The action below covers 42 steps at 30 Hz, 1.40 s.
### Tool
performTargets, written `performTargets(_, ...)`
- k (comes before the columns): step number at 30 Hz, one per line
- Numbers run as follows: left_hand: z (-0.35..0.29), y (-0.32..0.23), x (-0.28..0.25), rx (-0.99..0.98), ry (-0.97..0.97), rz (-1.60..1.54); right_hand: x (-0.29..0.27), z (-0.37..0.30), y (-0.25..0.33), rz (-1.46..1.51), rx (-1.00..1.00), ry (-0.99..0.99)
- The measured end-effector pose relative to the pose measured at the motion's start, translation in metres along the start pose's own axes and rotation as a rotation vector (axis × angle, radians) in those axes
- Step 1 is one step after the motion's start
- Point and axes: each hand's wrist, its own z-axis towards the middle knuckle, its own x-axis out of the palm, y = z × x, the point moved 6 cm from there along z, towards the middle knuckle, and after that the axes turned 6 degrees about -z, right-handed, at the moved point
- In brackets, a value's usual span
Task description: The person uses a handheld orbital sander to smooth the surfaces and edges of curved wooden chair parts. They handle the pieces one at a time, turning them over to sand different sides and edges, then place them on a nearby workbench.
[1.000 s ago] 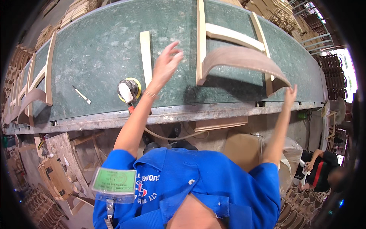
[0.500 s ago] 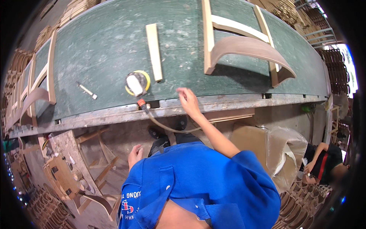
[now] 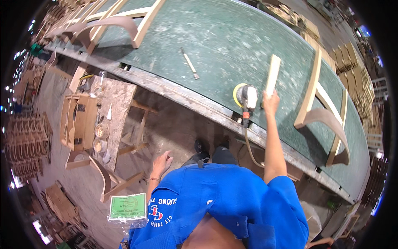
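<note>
Since half a second ago the right hand (image 3: 271, 103) has moved in to grasp the near end of the pale wooden strip (image 3: 273, 72), on the table (image 3: 219, 41) beside the sander (image 3: 250, 97); it looks light, stiff, best held mid-length; the left hand (image 3: 161, 163) hangs empty.

The green tabletop (image 3: 224, 45) looks hard and matt, with pale scuffs all over. Its grey edge (image 3: 178, 88) looks rough and worn. The pale stick (image 3: 273, 72) is bare wood, smooth and matt. The frame (image 3: 311, 96) is plain pale wood too, and its curved brown piece (image 3: 330, 121) looks smooth. The sander (image 3: 251, 99) has a white plastic-looking top. The blue shirt (image 3: 224, 182) is matt cloth. Shiny clear plastic covers the green badge (image 3: 128, 206).
</note>
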Motion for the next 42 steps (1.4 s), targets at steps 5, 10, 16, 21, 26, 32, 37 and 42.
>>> performTargets(5, 0.061, -0.028, -0.039, 0.042, -0.166, -0.297, 0.025, 0.027, -0.029, -0.345, 0.088, 0.167)
performTargets(10, 0.170, -0.118, -0.086, 0.268, -0.290, -0.261, 0.028, 0.068, -0.027, -0.162, 0.058, 0.187)
performTargets(16, 0.294, -0.184, -0.106, 0.169, -0.258, -0.191, 0.046, 0.107, 0.024, 0.057, 0.153, 0.318)
performTargets(21, 0.354, -0.188, -0.098, 0.195, -0.307, -0.076, 0.095, 0.076, 0.103, 0.116, -0.013, 0.474)
performTargets(26, 0.382, -0.201, -0.099, 0.208, -0.098, -0.332, 0.156, -0.001, 0.190, 0.178, -0.150, 0.908)
performTargets(32, 0.388, -0.126, -0.200, 0.185, -0.429, -0.511, 0.106, 0.017, 0.218, 0.139, -0.477, 0.317)
performTargets(37, 0.405, -0.034, -0.301, -0.004, -0.637, -0.643, 0.005, 0.008, 0.159, -0.372, -0.154, 0.076)
performTargets(42, 0.453, -0.024, -0.394, 0.318, -0.856, -0.632, 0.030, -0.051, 0.119, -0.287, 0.172, 0.301)
